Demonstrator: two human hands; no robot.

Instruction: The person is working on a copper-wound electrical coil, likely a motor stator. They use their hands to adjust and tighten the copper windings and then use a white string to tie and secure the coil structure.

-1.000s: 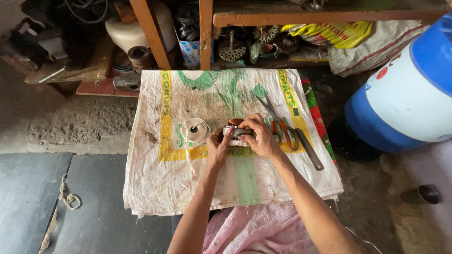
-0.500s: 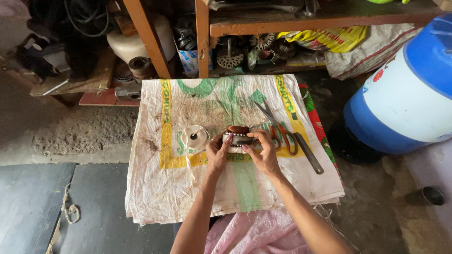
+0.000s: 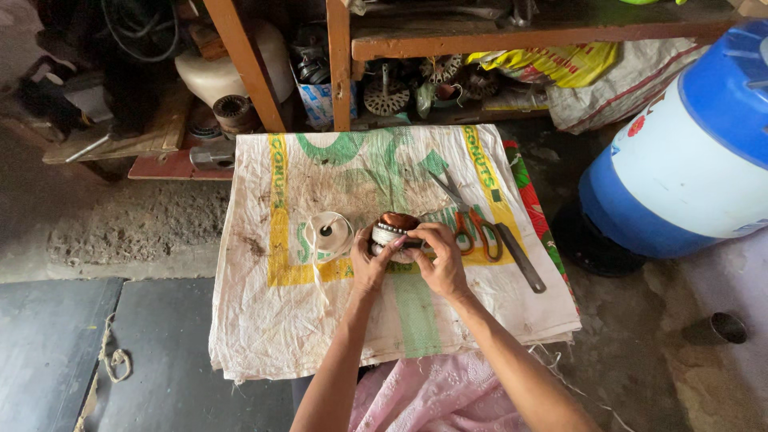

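Your left hand and right hand both grip a copper coil, held just above the sack. Beside it sits a tape roll; to the right lie scissors. Farther off stands a blue drum.

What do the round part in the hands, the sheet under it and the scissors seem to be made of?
Round part: coppery brown windings, likely copper wire, banded with whitish tape. Sheet: woven plastic sacking by its look, white with green and yellow print, stained. Scissors: grey metal blades, orange handles, probably plastic. Both hands, left and right, grip the part.
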